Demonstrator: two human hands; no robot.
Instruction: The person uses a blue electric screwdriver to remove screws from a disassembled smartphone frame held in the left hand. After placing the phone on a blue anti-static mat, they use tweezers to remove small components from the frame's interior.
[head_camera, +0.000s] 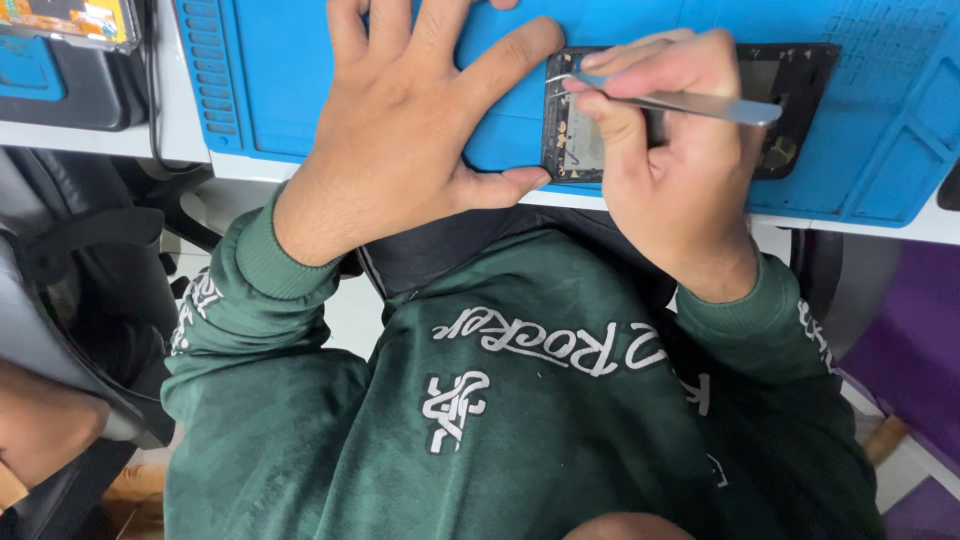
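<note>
One head-worn camera looks steeply down, close over the blue mat (300, 70).

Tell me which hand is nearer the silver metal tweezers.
Right. The right hand holds the silver metal tweezers; the left hand lies flat beside them on the blue mat.

in my right hand (680, 170) the slim silver metal tweezers (690, 102) look smooth and brushed, with a dull shine. the opened black phone body (790, 100) under them is matt dark plastic, its insides showing small brassy metal bits. my left hand (400, 130) lies on the blue rubbery work mat (300, 80), matt and moulded with ridges. my dark green sweatshirt sleeves (250, 330) are soft, faintly mottled cloth with ribbed cuffs.
</note>
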